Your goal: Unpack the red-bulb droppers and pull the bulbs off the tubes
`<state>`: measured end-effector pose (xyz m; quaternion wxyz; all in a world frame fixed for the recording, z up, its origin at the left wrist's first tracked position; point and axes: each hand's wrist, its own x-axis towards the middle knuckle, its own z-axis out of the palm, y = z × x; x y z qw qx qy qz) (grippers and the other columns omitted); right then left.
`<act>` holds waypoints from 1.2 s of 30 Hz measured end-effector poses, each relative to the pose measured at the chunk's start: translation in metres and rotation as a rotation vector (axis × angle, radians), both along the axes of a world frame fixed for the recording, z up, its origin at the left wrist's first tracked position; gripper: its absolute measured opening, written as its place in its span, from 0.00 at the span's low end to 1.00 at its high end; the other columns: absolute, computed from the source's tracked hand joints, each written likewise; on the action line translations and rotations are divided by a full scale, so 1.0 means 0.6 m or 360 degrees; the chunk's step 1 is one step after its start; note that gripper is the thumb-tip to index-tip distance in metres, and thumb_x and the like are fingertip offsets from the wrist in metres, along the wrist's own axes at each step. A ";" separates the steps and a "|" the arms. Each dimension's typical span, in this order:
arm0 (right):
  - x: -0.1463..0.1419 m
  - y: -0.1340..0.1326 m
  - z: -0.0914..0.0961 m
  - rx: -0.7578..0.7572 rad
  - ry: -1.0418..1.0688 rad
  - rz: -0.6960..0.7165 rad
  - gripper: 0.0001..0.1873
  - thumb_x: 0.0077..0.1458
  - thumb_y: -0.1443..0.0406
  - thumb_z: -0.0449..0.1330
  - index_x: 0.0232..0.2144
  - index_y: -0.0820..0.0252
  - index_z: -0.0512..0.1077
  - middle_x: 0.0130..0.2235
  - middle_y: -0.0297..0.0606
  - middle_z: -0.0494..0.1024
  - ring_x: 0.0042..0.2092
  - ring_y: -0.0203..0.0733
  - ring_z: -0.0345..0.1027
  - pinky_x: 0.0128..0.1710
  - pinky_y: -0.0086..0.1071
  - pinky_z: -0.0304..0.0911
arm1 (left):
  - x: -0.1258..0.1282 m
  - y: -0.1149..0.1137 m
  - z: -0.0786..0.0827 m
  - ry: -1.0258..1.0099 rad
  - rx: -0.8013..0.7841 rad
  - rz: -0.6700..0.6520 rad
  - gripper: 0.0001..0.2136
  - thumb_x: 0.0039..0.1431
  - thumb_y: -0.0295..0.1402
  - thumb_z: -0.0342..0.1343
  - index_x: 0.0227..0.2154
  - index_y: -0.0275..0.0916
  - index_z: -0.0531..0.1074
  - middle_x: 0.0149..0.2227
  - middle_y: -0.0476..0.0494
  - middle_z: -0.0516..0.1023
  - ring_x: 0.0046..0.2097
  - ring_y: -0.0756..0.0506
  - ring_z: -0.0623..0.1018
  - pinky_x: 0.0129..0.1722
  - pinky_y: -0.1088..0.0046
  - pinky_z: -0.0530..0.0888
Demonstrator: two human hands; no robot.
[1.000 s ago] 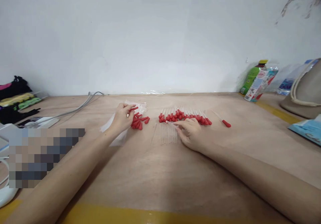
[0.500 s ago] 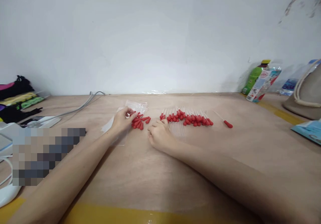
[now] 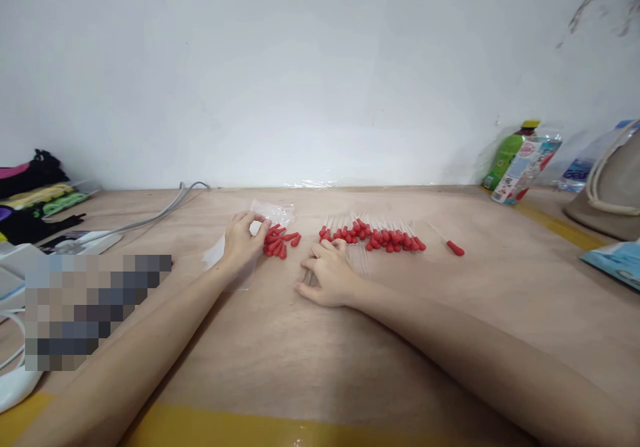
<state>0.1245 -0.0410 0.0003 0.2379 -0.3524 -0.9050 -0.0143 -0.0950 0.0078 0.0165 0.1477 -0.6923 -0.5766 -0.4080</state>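
My left hand [image 3: 245, 241] is at the left edge of a small heap of loose red rubber bulbs [image 3: 276, 243], its thumb and forefinger tips close together in a pinch. Whether a bulb is between them is hidden. My right hand [image 3: 330, 273] rests palm down over clear thin tubes [image 3: 359, 259], thumb and fingers apart. Some tubes show beneath its palm. Behind it lies a row of droppers [image 3: 387, 239], clear stems pointing to the wall and red bulbs toward me. One single dropper [image 3: 454, 247] lies apart on the right.
A clear plastic bag [image 3: 273, 212] lies behind the loose bulbs. Grey cable [image 3: 165, 212] and a white power strip [image 3: 100, 241] are at left. At right stand a green bottle [image 3: 507, 157], a labelled clear bottle [image 3: 525, 170] and a beige bag [image 3: 613, 180]. Yellow tape [image 3: 240, 427] runs along the front edge.
My right hand has shifted slightly right and its fingers have spread, showing the tubes under it. The left hand has drawn back slightly from the bulb heap.
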 end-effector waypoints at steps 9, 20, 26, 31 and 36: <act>0.036 -0.010 -0.003 0.0105 0.0261 0.0017 0.15 0.48 0.56 0.57 0.35 0.58 0.73 0.36 0.38 0.69 0.40 0.41 0.57 0.44 0.41 0.42 | 0.078 -0.012 0.008 0.0383 -0.0217 -0.0318 0.09 0.54 0.38 0.52 0.30 0.40 0.73 0.34 0.45 0.71 0.40 0.44 0.68 0.44 0.66 0.64; 0.138 -0.022 -0.032 0.0388 0.0541 -0.0175 0.06 0.51 0.65 0.55 0.29 0.59 0.72 0.33 0.36 0.71 0.36 0.36 0.62 0.41 0.37 0.45 | 0.156 0.031 0.015 0.0438 -0.0619 -0.0130 0.14 0.53 0.45 0.50 0.28 0.39 0.73 0.38 0.41 0.71 0.46 0.37 0.66 0.46 0.58 0.63; 0.133 -0.010 -0.035 0.0430 0.0572 -0.0240 0.05 0.51 0.66 0.55 0.28 0.58 0.72 0.32 0.34 0.70 0.36 0.36 0.63 0.41 0.37 0.46 | 0.159 0.036 0.001 0.0418 -0.0610 -0.0125 0.14 0.55 0.41 0.49 0.22 0.38 0.72 0.37 0.41 0.72 0.44 0.38 0.67 0.44 0.58 0.64; 0.134 -0.011 -0.037 0.0425 0.0605 -0.0270 0.05 0.51 0.66 0.55 0.30 0.58 0.72 0.32 0.35 0.70 0.36 0.38 0.64 0.41 0.38 0.47 | 0.151 0.027 -0.001 0.0293 -0.0404 -0.0151 0.11 0.56 0.36 0.48 0.22 0.38 0.69 0.36 0.42 0.71 0.42 0.41 0.67 0.43 0.63 0.65; 0.141 -0.004 -0.040 0.0500 0.0604 -0.0279 0.14 0.51 0.67 0.54 0.42 0.59 0.68 0.39 0.42 0.69 0.42 0.43 0.63 0.41 0.39 0.55 | 0.128 -0.015 -0.002 0.0377 -0.0131 -0.0318 0.08 0.60 0.33 0.44 0.30 0.37 0.66 0.34 0.43 0.70 0.40 0.43 0.67 0.40 0.65 0.64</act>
